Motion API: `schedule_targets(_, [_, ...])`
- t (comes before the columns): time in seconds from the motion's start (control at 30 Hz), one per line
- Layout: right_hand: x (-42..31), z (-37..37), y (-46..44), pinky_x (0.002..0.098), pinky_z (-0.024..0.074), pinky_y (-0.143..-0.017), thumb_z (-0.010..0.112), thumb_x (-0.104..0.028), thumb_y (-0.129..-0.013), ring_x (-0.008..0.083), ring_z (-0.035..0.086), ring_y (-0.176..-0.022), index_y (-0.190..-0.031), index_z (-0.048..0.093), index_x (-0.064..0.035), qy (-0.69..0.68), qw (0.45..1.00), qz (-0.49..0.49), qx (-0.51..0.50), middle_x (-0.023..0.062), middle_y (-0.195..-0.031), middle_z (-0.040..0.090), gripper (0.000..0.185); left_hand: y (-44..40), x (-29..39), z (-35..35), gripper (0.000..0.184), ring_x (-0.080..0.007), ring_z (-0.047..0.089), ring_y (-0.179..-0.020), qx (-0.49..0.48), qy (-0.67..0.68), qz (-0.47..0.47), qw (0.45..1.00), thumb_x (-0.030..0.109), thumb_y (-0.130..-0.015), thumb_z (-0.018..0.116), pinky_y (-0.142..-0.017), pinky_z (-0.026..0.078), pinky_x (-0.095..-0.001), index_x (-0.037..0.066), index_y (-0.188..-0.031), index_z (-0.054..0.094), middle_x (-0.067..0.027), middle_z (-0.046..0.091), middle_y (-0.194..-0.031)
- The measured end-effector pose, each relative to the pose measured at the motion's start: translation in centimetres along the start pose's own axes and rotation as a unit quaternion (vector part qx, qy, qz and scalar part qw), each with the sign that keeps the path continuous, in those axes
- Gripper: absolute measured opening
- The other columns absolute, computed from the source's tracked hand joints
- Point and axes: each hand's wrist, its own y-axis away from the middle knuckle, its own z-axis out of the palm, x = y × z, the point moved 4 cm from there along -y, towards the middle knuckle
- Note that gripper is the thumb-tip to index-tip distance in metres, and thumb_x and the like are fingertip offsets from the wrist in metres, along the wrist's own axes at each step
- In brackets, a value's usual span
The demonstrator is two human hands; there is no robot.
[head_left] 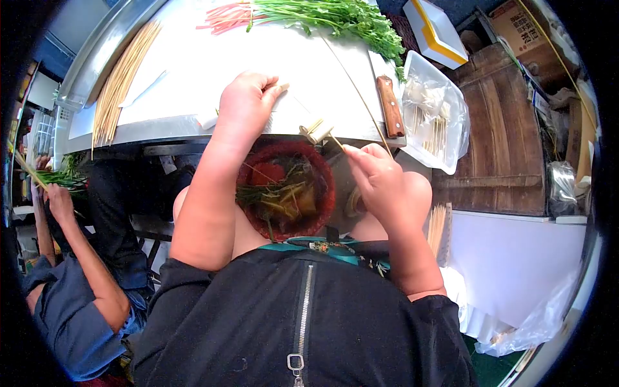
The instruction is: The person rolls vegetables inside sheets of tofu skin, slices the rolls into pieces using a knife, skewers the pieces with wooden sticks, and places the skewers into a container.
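Note:
My right hand (379, 173) pinches a thin bamboo skewer (336, 140) at the table's front edge. On the skewer's tip is a pale rolled piece of food (316, 131). My left hand (248, 103) is over the white tabletop, thumb and fingers closed on a small pale piece I cannot make out. A long thin stick (353, 80) lies slantwise on the table near my right hand. Beside it lies a knife with a wooden handle (390, 106). Below my hands stands a red bucket (327, 177) with vegetable scraps in it.
Leafy greens (335, 18) lie along the table's back. A bundle of bamboo skewers (124, 84) lies at the left. A clear plastic tub (454, 145) at the right holds skewered pieces. A co-worker (71, 316) at the far left handles green stalks.

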Motion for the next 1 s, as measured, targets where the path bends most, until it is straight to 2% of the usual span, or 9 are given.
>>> schedule_targets(0.37, [-0.7, 0.2, -1.7, 0.0419, 0.0494, -0.067, 0.062, -0.008, -0.089, 0.0329, 0.061, -0.075, -0.099, 0.07, -0.0026, 0.048, 0.998, -0.032, 0.002, 0.015, -0.08, 0.059, 0.015, 0.0, 0.5, -0.1, 0.019, -0.0305, 0.066, -0.085, -0.006, -0.028, 0.027, 0.999, 0.016, -0.084, 0.07, -0.077, 0.053, -0.0376, 0.004, -0.098, 0.074, -0.0134, 0.068, -0.091])
schedule_targets(0.47, [-0.8, 0.5, -2.6, 0.0377, 0.0482, -0.064, 0.064, -0.006, -0.087, 0.0298, 0.06, -0.07, -0.101, 0.072, -0.0039, 0.06, 0.998, -0.033, -0.001, 0.0134, -0.076, 0.059, 0.016, 0.0, 0.5, -0.2, 0.017, -0.0298, 0.066, -0.083, -0.007, -0.014, 0.042, 0.999, 0.014, -0.084, 0.069, -0.076, 0.053, -0.0371, 0.005, -0.098, 0.074, -0.0124, 0.068, -0.09])
schedule_targets(0.6, [-1.3, 1.7, -4.7, 0.0402, 0.0484, -0.066, 0.064, -0.009, -0.088, 0.0321, 0.06, -0.072, -0.102, 0.071, -0.0035, 0.084, 0.995, -0.048, -0.004, 0.0145, -0.077, 0.059, 0.016, -0.1, 0.6, -0.4, 0.015, -0.0296, 0.066, -0.083, -0.013, 0.01, 0.052, 0.998, 0.011, -0.085, 0.067, -0.076, 0.053, -0.0368, 0.004, -0.097, 0.074, -0.012, 0.067, -0.089])
schedule_targets(0.67, [-1.5, 2.6, -6.1, 0.0446, 0.0504, -0.067, 0.062, -0.014, -0.09, 0.0353, 0.063, -0.076, -0.092, 0.069, -0.004, 0.088, 0.995, -0.041, -0.02, 0.0146, -0.081, 0.061, 0.013, -0.2, 0.3, -0.3, 0.017, -0.027, 0.067, -0.084, -0.036, 0.015, 0.044, 0.998, 0.008, -0.087, 0.068, -0.079, 0.052, -0.0318, 0.0, -0.101, 0.072, -0.0145, 0.068, -0.093])
schedule_targets(0.8, [-0.4, 2.6, -7.0, 0.0449, 0.052, -0.073, 0.06, -0.015, -0.091, 0.0358, 0.064, -0.082, -0.096, 0.07, -0.0058, 0.083, 0.994, -0.068, 0.01, 0.0155, -0.089, 0.064, 0.015, 0.0, 0.1, -0.2, 0.021, -0.0279, 0.066, -0.089, -0.029, 0.013, 0.06, 0.998, 0.007, -0.089, 0.066, -0.081, 0.052, -0.0324, 0.0, -0.108, 0.07, -0.0147, 0.068, -0.096])
schedule_targets(0.87, [1.1, 1.8, -8.3, 0.044, 0.0527, -0.077, 0.06, -0.015, -0.09, 0.0357, 0.065, -0.086, -0.103, 0.071, -0.0072, 0.144, 0.988, -0.049, 0.039, 0.0159, -0.094, 0.066, 0.019, 0.6, 1.6, -0.8, 0.026, -0.0312, 0.065, -0.093, 0.088, -0.049, 0.114, 0.988, 0.003, -0.089, 0.064, -0.083, 0.052, -0.0352, 0.001, -0.115, 0.067, -0.0159, 0.066, -0.1])
schedule_targets(0.9, [1.9, 1.6, -9.0, 0.0437, 0.0526, -0.077, 0.06, -0.014, -0.089, 0.0345, 0.064, -0.09, -0.105, 0.07, -0.007, 0.163, 0.985, -0.031, 0.043, 0.0155, -0.095, 0.066, 0.02, 0.9, 2.2, -1.1, 0.026, -0.0312, 0.065, -0.093, 0.093, -0.052, 0.11, 0.988, 0.003, -0.089, 0.064, -0.083, 0.052, -0.0352, 0.001, -0.115, 0.067, -0.0159, 0.066, -0.1])
schedule_targets(0.97, [1.5, 1.6, -10.1, 0.0431, 0.0524, -0.078, 0.062, -0.013, -0.087, 0.0327, 0.064, -0.093, -0.104, 0.07, -0.0078, 0.263, 0.959, -0.074, 0.072, 0.014, -0.096, 0.067, 0.02, 1.9, 4.4, -2.4, 0.029, -0.0338, 0.063, -0.095, 0.153, -0.016, 0.175, 0.973, 0.0, -0.088, 0.064, -0.083, 0.052, -0.0378, 0.002, -0.117, 0.065, -0.0169, 0.065, -0.103])
schedule_targets(1.0, [0.5, 1.8, -10.9, 0.0431, 0.0524, -0.078, 0.062, -0.013, -0.087, 0.0327, 0.064, -0.093, -0.104, 0.07, -0.0078, 0.261, 0.959, -0.083, 0.071, 0.014, -0.096, 0.067, 0.02, 2.6, 6.0, -2.9, 0.026, -0.0341, 0.063, -0.094, 0.163, 0.012, 0.199, 0.966, -0.001, -0.086, 0.066, -0.082, 0.053, -0.0392, 0.002, -0.112, 0.067, -0.0167, 0.065, -0.102])
